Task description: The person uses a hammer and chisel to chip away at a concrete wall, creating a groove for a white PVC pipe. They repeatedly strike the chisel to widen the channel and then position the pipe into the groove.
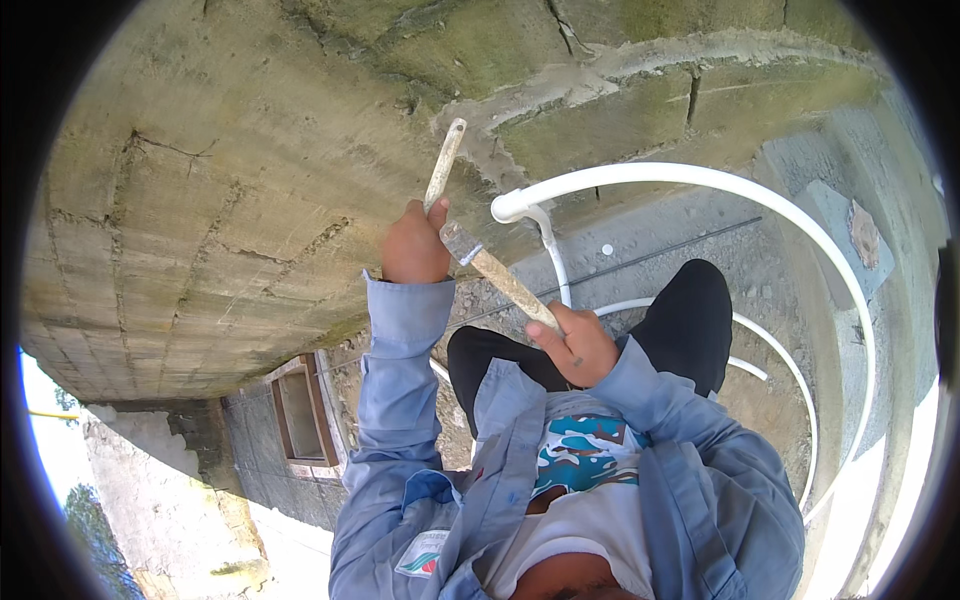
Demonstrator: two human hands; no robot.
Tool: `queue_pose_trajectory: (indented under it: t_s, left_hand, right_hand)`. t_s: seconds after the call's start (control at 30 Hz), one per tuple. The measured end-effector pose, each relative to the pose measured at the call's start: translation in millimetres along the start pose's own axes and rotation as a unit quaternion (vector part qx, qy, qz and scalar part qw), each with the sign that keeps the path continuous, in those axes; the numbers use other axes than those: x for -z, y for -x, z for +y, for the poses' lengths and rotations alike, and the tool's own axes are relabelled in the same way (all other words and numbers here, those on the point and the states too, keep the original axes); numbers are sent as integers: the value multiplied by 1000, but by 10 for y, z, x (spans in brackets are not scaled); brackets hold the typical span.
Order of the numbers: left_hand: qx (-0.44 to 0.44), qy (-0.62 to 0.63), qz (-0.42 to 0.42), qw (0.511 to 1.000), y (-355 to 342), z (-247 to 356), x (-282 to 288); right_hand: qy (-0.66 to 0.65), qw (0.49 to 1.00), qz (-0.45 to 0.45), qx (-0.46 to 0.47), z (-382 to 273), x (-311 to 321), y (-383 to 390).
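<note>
My left hand (pixel 417 243) is closed around a pale, speckled flat bar (pixel 445 165). Its far end, with a small hole in it, reaches up close to the concrete wall (pixel 300 130). In my right hand (pixel 577 343) is a tool with a worn wooden handle (pixel 510 287). This tool carries a stubby grey head (pixel 459 242) with a whitish band, close to the left thumb; its exact kind is hard to tell. Just right of the tools, a white pipe (pixel 690 172) ends beside the wall, near a grey mortar-filled groove (pixel 560 85).
The white pipe curves widely round my right side, and a thinner white hose (pixel 790 368) loops across the ground. A thin dark rod (pixel 690 238) lies behind my knees. A grey slab (pixel 845 240) rests at the right; a wooden-framed opening (pixel 303 412) is at lower left.
</note>
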State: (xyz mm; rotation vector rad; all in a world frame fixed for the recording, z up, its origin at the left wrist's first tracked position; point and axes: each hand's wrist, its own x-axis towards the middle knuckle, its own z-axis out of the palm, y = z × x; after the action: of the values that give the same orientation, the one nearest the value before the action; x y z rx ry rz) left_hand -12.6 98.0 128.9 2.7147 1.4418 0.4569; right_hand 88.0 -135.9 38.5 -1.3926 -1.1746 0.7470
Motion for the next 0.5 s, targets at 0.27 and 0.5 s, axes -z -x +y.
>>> queue_pose_trajectory:
  t_s: [0.27,0.5]
  left_hand:
    - [-86,146,129,977,280,-327,-578]
    - [-40,31,76,996,193,-365,-142]
  right_hand:
    - [-63,996,17,-56,155,-84,38]
    - [-71,996,32,-47,186,-190,48]
